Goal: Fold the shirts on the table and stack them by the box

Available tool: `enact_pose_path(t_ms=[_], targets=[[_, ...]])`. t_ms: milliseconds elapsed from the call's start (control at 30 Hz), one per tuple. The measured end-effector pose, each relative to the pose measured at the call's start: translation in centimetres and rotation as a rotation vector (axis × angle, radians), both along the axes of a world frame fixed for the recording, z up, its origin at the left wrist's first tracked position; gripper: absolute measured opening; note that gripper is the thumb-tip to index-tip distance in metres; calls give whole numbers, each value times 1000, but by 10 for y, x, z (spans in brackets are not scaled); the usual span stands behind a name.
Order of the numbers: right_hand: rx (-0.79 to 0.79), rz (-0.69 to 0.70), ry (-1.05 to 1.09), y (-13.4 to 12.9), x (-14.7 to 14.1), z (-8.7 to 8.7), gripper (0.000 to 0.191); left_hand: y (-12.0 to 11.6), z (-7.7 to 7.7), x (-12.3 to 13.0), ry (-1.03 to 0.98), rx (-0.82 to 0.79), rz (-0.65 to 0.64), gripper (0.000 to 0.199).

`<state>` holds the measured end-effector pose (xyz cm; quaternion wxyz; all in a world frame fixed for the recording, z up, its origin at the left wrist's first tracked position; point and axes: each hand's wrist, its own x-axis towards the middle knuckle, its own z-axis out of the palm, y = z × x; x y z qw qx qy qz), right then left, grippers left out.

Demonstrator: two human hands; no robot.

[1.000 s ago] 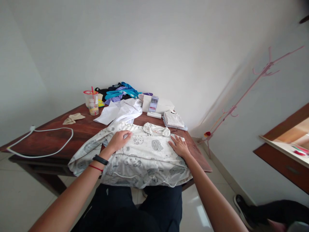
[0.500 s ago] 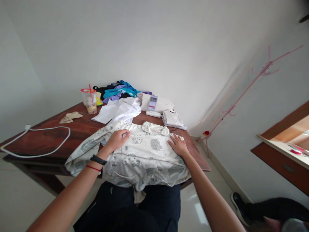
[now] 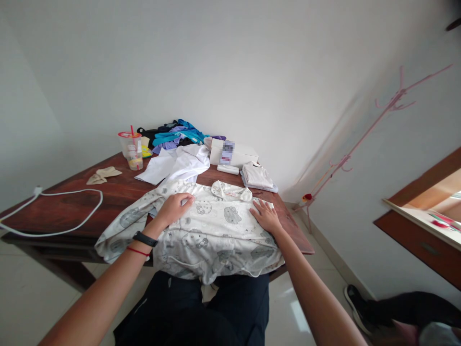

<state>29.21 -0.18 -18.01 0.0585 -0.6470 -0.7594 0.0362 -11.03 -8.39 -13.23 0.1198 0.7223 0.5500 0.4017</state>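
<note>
A white long-sleeved shirt (image 3: 212,233) with grey cartoon cat prints is spread face up over the table's near edge. Its collar (image 3: 230,192) points away from me, and the hem droops toward my lap. On the shirt's upper left part rests my left hand (image 3: 176,207), fingers together and slightly bent, apparently gripping nothing. Near the right shoulder my right hand (image 3: 267,216) lies flat with its fingers spread. One sleeve (image 3: 124,223) stretches out to the left, partly behind my left forearm. The other sleeve cannot be made out.
On the wooden table (image 3: 65,202) lie a white cable (image 3: 97,206), a beige cloth (image 3: 104,175), plastic cups (image 3: 134,151), a white garment (image 3: 173,163), piled clothes (image 3: 180,134), a white box (image 3: 245,156) and folded clothes (image 3: 257,175). A pink coat rack (image 3: 360,139) leans at right.
Both hands stay in almost the same places on the shirt. The view has shifted very slightly, and the shirt looks unchanged.
</note>
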Motion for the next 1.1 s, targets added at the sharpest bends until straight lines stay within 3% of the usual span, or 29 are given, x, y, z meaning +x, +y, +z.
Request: enact_pose_path(t_ms=[400, 500, 600, 733, 800, 867, 967, 1100], targets=[[-9, -2, -32, 0, -1, 0, 66, 5, -8, -3, 64, 10, -1, 39], [-14, -2, -61, 0, -1, 0, 66, 8, -10, -4, 225, 17, -38, 41], [-4, 4, -81, 1, -1, 0, 66, 7, -7, -2, 466, -93, -46, 49], [-18, -2, -84, 1, -1, 0, 66, 0, 5, 24, 592, -235, 90, 69], [-20, -2, -82, 1, -1, 0, 67, -6, 9, 49, 579, -205, -14, 73], [-15, 0, -81, 1, -1, 0, 67, -10, 8, 74, 557, -181, -211, 75], [-8, 2, -83, 0, -1, 1, 66, -11, -3, 100, 542, -200, -346, 73], [13, 18, -73, 1, -1, -1, 66, -7, -29, 101, 580, -142, -220, 66]])
